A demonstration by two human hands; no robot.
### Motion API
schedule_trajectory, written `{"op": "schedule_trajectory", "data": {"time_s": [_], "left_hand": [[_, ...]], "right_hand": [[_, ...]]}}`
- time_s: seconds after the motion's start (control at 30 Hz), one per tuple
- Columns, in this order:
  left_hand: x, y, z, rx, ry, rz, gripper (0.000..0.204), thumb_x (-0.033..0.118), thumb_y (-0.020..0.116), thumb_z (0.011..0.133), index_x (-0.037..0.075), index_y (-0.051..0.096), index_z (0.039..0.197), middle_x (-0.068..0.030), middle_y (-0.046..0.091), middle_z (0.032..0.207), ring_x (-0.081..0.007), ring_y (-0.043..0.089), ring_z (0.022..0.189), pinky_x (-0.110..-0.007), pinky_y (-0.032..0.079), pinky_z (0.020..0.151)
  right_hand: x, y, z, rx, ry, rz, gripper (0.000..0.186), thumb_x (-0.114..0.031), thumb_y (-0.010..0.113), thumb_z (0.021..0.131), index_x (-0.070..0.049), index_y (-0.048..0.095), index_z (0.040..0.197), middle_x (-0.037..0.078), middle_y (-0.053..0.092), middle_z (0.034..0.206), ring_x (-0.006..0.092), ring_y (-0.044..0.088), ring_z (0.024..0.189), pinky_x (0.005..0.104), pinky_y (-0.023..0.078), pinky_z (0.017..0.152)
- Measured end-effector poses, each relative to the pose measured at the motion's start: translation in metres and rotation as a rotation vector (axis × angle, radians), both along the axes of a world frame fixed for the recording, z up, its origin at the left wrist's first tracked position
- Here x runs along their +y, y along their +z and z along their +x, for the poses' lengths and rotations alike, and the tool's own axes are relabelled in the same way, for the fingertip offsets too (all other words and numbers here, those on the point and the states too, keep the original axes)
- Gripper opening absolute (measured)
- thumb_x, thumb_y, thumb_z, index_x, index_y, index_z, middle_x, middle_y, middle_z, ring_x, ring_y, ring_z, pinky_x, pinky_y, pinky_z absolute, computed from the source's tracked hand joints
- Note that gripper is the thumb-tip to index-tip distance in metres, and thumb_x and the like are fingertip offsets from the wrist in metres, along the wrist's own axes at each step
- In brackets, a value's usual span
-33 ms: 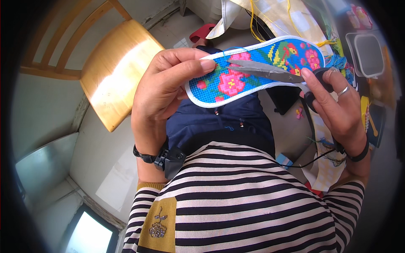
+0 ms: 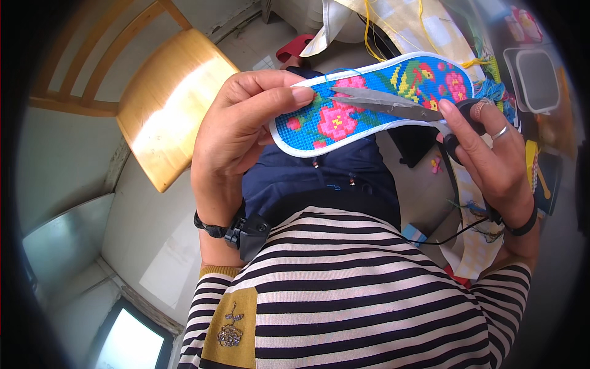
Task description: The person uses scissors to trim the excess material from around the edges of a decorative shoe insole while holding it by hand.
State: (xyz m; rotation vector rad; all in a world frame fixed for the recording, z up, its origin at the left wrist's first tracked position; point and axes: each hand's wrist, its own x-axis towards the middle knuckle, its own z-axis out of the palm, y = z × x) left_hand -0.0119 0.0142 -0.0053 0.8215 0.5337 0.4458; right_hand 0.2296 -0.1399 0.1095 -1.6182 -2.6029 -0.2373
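My left hand (image 2: pixel 236 117) pinches the near-left end of a cross-stitched insole (image 2: pixel 338 126) between thumb and fingers. The insole is blue with pink flowers, green leaves and a white bound edge. In my right hand (image 2: pixel 491 147) is a pair of scissors (image 2: pixel 396 107) with dark handles, my fingers through the loops. Its grey blades lie over the insole's stitched face, slightly parted at the tips, pointing toward my left thumb. A blue thread (image 2: pixel 337 74) loops up from the insole's upper edge near those tips. Whether the blades touch the fabric, I cannot tell.
To the left stands a wooden chair (image 2: pixel 163 101). Checked cloth (image 2: pixel 424 31) with yellow threads spreads beyond the insole. Bundles of coloured thread (image 2: pixel 489 90) and a clear plastic box (image 2: pixel 538 80) are at the right. My lap (image 2: pixel 319 169), in dark blue, is below the insole.
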Motion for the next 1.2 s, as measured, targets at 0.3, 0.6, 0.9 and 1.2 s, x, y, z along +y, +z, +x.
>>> {"op": "schedule_trajectory", "data": {"time_s": [0.3,0.6,0.9,1.2], "left_hand": [[-0.0001,-0.0023,0.0022,0.003,0.009,0.005,0.018,0.013,0.067,0.084,-0.003,0.068,0.093,-0.0023,0.065,0.069,-0.0015,0.054,0.050,-0.013,0.033,0.039],[-0.0039,0.0030,0.0021,0.018,0.001,0.005,0.019,0.013,0.067,0.084,-0.003,0.068,0.094,-0.0027,0.065,0.070,-0.0018,0.054,0.050,-0.013,0.035,0.040],[-0.0027,0.0011,0.0014,0.011,-0.017,0.019,0.019,0.014,0.067,0.084,-0.003,0.068,0.094,-0.0028,0.065,0.070,-0.0019,0.055,0.051,-0.013,0.036,0.040],[-0.0031,0.0003,0.0006,0.006,-0.019,0.024,0.019,0.013,0.066,0.084,-0.003,0.068,0.094,-0.0032,0.066,0.071,-0.0022,0.056,0.052,-0.013,0.036,0.041]], "right_hand": [[-0.0014,-0.0013,0.0015,-0.009,-0.002,0.013,0.060,0.010,0.065,0.056,0.001,0.063,0.116,0.014,0.051,0.089,0.0242,0.057,0.068,0.0322,0.048,0.055],[-0.0015,0.0028,-0.0011,-0.019,0.005,0.010,0.056,0.009,0.066,0.059,0.003,0.063,0.115,0.013,0.050,0.087,0.0249,0.056,0.069,0.0328,0.048,0.057],[-0.0034,0.0049,-0.0001,-0.001,-0.012,-0.031,0.056,0.009,0.065,0.059,0.004,0.062,0.115,0.014,0.050,0.087,0.0252,0.056,0.070,0.0332,0.048,0.058],[-0.0024,0.0047,-0.0016,-0.012,0.005,-0.002,0.055,0.010,0.065,0.059,0.004,0.063,0.114,0.013,0.050,0.087,0.0243,0.056,0.069,0.0323,0.047,0.056]]}}
